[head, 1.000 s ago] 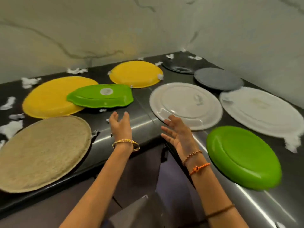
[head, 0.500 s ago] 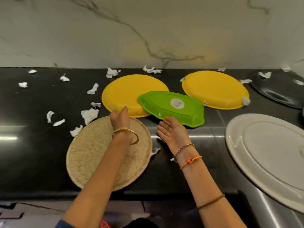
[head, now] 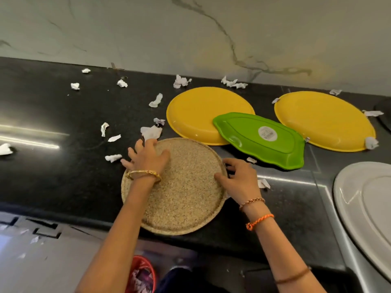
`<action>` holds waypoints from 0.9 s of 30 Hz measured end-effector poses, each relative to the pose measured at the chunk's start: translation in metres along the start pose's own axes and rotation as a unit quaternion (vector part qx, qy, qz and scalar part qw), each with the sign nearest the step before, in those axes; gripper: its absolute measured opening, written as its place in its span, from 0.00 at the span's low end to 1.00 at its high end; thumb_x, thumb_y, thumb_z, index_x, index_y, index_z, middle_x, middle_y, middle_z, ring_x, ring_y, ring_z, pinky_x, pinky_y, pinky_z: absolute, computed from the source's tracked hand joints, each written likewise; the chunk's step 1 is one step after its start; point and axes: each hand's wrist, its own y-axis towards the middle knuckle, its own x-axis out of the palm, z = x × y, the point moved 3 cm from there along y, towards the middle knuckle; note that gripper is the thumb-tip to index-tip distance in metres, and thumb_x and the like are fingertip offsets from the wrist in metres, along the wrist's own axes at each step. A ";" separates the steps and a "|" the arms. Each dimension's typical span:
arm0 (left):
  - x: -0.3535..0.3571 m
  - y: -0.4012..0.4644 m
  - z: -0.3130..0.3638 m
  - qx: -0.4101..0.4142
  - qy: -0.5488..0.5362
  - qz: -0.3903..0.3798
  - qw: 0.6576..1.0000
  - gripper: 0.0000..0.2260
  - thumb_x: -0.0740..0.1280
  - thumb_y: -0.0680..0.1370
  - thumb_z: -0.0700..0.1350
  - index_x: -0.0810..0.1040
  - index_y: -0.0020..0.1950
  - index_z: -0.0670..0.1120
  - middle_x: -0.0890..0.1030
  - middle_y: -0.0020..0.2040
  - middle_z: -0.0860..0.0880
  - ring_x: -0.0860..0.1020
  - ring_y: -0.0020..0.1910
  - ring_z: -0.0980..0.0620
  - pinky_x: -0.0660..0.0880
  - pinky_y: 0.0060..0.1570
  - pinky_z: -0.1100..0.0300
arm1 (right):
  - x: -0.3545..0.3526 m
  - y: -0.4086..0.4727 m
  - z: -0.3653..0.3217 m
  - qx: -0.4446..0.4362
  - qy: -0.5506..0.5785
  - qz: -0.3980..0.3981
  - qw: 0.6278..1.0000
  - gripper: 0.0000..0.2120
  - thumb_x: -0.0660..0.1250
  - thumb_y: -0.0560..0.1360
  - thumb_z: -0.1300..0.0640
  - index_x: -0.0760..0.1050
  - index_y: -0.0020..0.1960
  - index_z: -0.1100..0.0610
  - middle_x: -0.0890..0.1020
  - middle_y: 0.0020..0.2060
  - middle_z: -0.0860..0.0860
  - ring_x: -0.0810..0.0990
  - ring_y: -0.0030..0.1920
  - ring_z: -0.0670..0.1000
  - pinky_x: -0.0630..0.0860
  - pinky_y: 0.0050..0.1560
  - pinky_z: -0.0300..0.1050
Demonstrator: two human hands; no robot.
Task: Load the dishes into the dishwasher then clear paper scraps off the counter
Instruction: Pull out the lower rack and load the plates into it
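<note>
Fingers [head: 135,150] of the left hand [head: 148,158] spread flat on the speckled beige plate [head: 186,191] – right hand [head: 239,180] grips its rim on the black desk [head: 53,166].

A single wide-angle head-mounted view is provided. The black worktop [head: 53,170] is looked down on from just above and in front of its near edge, at arm's reach, facing the marble wall [head: 148,28]. Straight lines are bowed by the lens.
</note>
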 end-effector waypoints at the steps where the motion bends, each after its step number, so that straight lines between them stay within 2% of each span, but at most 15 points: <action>1: -0.001 -0.003 -0.003 0.007 0.005 0.004 1.000 0.22 0.63 0.75 0.54 0.66 0.68 0.50 0.59 0.73 0.46 0.53 0.73 0.41 0.47 0.71 0.42 | 0.002 0.000 0.002 -0.005 -0.013 0.014 1.000 0.15 0.71 0.70 0.59 0.78 0.55 0.59 0.80 0.52 0.55 0.77 0.54 0.52 0.74 0.55 0.47; 4: -0.008 -0.011 -0.013 0.016 0.007 0.018 1.000 0.24 0.64 0.76 0.53 0.64 0.69 0.47 0.64 0.70 0.45 0.59 0.70 0.42 0.57 0.68 0.44 | 0.004 -0.002 0.006 -0.006 -0.025 0.052 0.998 0.14 0.72 0.70 0.55 0.78 0.53 0.59 0.80 0.47 0.55 0.77 0.48 0.52 0.73 0.50 0.45; 6: -0.013 -0.017 -0.022 0.015 0.023 0.015 1.000 0.26 0.65 0.75 0.54 0.63 0.69 0.45 0.66 0.69 0.44 0.61 0.69 0.41 0.61 0.65 0.43 | 0.006 -0.001 0.005 -0.005 -0.046 0.044 0.998 0.14 0.71 0.71 0.53 0.79 0.53 0.59 0.79 0.42 0.52 0.76 0.44 0.50 0.71 0.45 0.44; 10: -0.024 -0.012 -0.028 0.028 0.043 0.009 0.999 0.34 0.71 0.70 0.55 0.63 0.70 0.44 0.68 0.67 0.41 0.63 0.68 0.40 0.64 0.64 0.43 | 0.005 0.009 0.009 0.021 -0.034 0.025 0.999 0.21 0.72 0.69 0.49 0.76 0.57 0.59 0.80 0.41 0.53 0.79 0.48 0.54 0.70 0.44 0.41; 13: -0.034 -0.001 -0.032 0.002 0.004 -0.050 0.999 0.39 0.75 0.66 0.55 0.64 0.70 0.42 0.69 0.67 0.41 0.66 0.67 0.40 0.66 0.65 0.45 | 0.006 0.014 0.013 0.018 -0.031 0.025 0.999 0.21 0.72 0.69 0.48 0.76 0.56 0.58 0.80 0.41 0.54 0.79 0.48 0.53 0.69 0.44 0.41; 15: -0.038 -0.002 -0.033 -0.011 -0.047 -0.093 0.995 0.33 0.76 0.65 0.52 0.70 0.66 0.43 0.74 0.62 0.43 0.71 0.62 0.42 0.69 0.63 0.46 | 0.005 0.013 0.013 0.016 -0.016 0.022 1.000 0.20 0.73 0.68 0.48 0.77 0.55 0.58 0.79 0.39 0.52 0.78 0.45 0.52 0.68 0.43 0.40; 17: -0.040 -0.006 -0.032 -0.019 -0.119 -0.123 0.985 0.24 0.77 0.66 0.48 0.75 0.57 0.43 0.78 0.53 0.44 0.75 0.54 0.44 0.72 0.58 0.48 | 0.004 0.012 0.014 0.011 -0.011 0.021 1.000 0.19 0.72 0.69 0.48 0.77 0.55 0.58 0.78 0.39 0.52 0.76 0.42 0.49 0.68 0.42 0.40; 21: -0.042 -0.013 -0.026 -0.045 -0.304 -0.151 0.940 0.06 0.72 0.70 0.42 0.76 0.43 0.43 0.79 0.42 0.46 0.78 0.40 0.49 0.76 0.44 0.55 | 0.001 0.009 0.011 -0.010 -0.006 0.017 1.000 0.13 0.65 0.74 0.48 0.79 0.53 0.55 0.77 0.39 0.50 0.75 0.43 0.49 0.68 0.43 0.42; 23: -0.045 -0.009 -0.022 -0.064 -0.388 -0.132 0.910 0.03 0.70 0.73 0.41 0.77 0.41 0.43 0.80 0.42 0.45 0.79 0.41 0.47 0.77 0.46 0.53 | -0.002 0.011 0.011 0.000 0.051 -0.009 0.999 0.11 0.63 0.76 0.48 0.78 0.52 0.53 0.78 0.42 0.49 0.76 0.46 0.48 0.68 0.45 0.41; 25: -0.053 -0.005 -0.009 -0.052 -0.434 -0.116 0.892 0.03 0.69 0.74 0.41 0.78 0.41 0.43 0.80 0.42 0.45 0.79 0.45 0.46 0.76 0.51 0.51 | -0.006 0.013 0.013 0.024 0.148 -0.029 0.988 0.10 0.62 0.77 0.49 0.78 0.48 0.53 0.80 0.43 0.54 0.77 0.48 0.52 0.71 0.46 0.45; 27: -0.057 0.002 0.007 -0.039 -0.467 -0.124 0.875 0.02 0.68 0.74 0.41 0.79 0.44 0.43 0.81 0.45 0.45 0.80 0.47 0.46 0.76 0.52 0.50 | -0.019 0.011 0.010 0.039 0.239 -0.012 0.970 0.21 0.63 0.75 0.46 0.77 0.47 0.66 0.78 0.43 0.67 0.77 0.43 0.59 0.70 0.44 0.50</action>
